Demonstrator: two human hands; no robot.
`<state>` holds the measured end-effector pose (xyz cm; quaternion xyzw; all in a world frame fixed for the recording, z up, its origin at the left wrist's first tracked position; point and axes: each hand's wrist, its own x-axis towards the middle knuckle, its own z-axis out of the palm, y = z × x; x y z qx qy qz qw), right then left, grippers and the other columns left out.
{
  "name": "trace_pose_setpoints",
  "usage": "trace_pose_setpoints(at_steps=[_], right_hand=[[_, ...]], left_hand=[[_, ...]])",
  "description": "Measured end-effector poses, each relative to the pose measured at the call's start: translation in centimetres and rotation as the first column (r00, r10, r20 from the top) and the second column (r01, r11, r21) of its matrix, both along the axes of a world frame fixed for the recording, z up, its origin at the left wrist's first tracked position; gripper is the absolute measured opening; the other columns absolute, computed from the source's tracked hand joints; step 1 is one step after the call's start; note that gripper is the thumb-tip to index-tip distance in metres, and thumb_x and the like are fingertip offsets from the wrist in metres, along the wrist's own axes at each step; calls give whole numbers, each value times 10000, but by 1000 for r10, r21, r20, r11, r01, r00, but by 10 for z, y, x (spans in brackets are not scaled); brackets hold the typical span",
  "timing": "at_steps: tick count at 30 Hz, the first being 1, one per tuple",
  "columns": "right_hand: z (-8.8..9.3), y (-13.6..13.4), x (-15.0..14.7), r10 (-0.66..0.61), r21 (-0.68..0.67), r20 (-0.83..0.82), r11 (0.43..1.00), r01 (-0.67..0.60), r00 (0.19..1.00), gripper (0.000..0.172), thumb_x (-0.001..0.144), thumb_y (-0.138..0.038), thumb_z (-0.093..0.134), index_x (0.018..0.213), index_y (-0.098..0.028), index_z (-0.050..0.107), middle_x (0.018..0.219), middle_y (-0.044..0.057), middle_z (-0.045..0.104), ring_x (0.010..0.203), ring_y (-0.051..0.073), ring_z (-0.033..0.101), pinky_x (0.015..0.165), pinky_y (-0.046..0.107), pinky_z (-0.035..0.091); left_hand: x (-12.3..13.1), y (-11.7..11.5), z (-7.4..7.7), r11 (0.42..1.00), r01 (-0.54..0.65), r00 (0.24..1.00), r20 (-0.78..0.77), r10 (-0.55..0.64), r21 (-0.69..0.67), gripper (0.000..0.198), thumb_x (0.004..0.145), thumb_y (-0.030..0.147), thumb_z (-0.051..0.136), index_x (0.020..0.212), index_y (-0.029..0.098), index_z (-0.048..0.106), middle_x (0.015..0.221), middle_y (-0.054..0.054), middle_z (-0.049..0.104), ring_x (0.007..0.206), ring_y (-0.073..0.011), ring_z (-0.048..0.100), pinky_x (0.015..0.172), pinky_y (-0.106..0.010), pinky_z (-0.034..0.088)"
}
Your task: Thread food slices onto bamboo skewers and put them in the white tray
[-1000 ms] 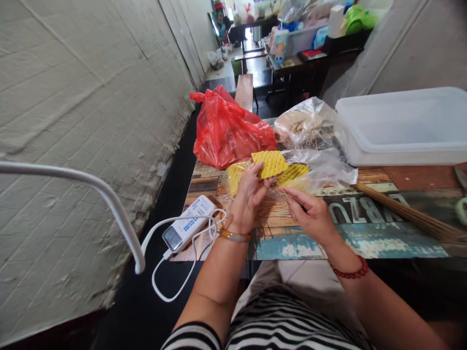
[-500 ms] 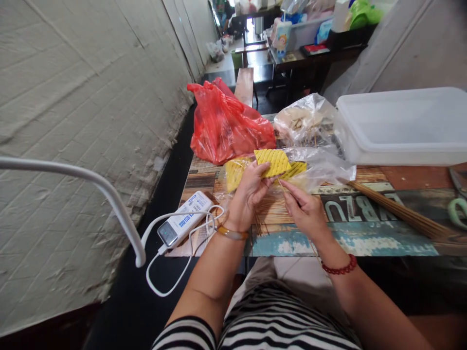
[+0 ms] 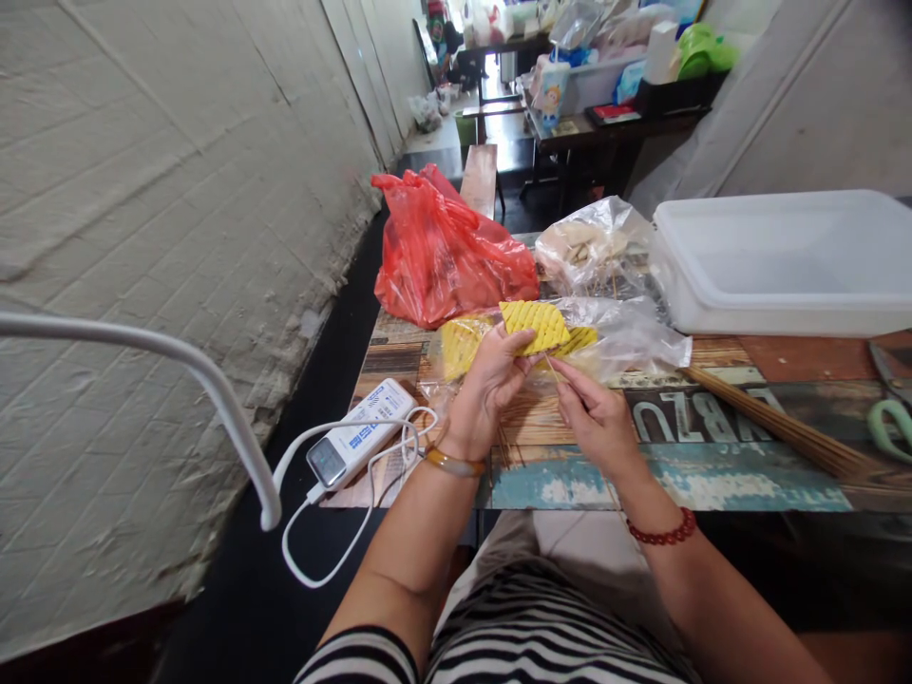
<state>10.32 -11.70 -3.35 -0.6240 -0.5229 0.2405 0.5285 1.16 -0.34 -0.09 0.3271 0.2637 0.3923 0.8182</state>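
My left hand [image 3: 495,372] is closed on a flat yellow scored slice [image 3: 536,325], thumb on top and fingers beneath. In my right hand [image 3: 595,410] a thin wooden skewer [image 3: 555,369] is pinched, its tip at the near edge of the slice; whether it has gone in I cannot tell. Under and behind my hands lies a clear plastic bag [image 3: 627,332] with more yellow slices [image 3: 462,346] in and on it. A few thin sticks lie on the table below my left hand.
A red plastic bag [image 3: 448,256] and a clear bag of pale pieces [image 3: 580,245] stand behind. At right are a white plastic tub [image 3: 776,318], a bundle of skewers [image 3: 776,418] and green-handled scissors [image 3: 889,426]. A white power bank [image 3: 363,432] with a cable lies left.
The view has tilted slightly, so the scene sits a little lower. Both hands keep nearly the same hold on the yellow slice and the skewer.
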Motion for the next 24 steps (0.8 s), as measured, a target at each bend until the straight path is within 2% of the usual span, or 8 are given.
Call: trace_pose_setpoints(at_steps=[10, 17, 21, 24], right_hand=[[-2, 2, 1, -21, -10, -19, 1000, 21, 1000, 379, 878, -271, 467, 1215, -177, 612, 936, 75, 705, 939, 229, 646, 713, 336, 549], [-4, 1, 1, -17, 11, -42, 1000, 18, 999, 376, 879, -279, 472, 1222, -206, 607, 830, 50, 702, 878, 219, 653, 666, 320, 547], [-8, 2, 1, -22, 38, -49, 999, 24, 999, 381, 881, -301, 468, 1225, -214, 606, 757, 38, 689, 776, 204, 655, 612, 300, 534], [-10, 2, 2, -20, 46, -59, 999, 23, 998, 384, 885, -318, 462, 1228, -220, 605, 673, 20, 662, 620, 175, 621, 530, 274, 504]], left_hand=[[1, -2, 3, 997, 27, 999, 31, -30, 75, 370, 640, 98, 672, 995, 168, 595, 937, -55, 677, 920, -197, 635, 779, -280, 501], [1, -6, 6, 997, 33, 999, 28, -35, 72, 429, 591, 58, 683, 995, 155, 578, 948, -54, 670, 894, -184, 636, 772, -264, 484], [1, -7, 5, 997, 24, 999, 43, -27, 78, 416, 603, 62, 686, 993, 163, 582, 938, -46, 669, 858, -167, 640, 752, -252, 477], [1, -8, 4, 997, 18, 999, 40, -22, 81, 455, 584, 42, 690, 1007, 169, 581, 929, -35, 668, 837, -153, 641, 761, -251, 472]])
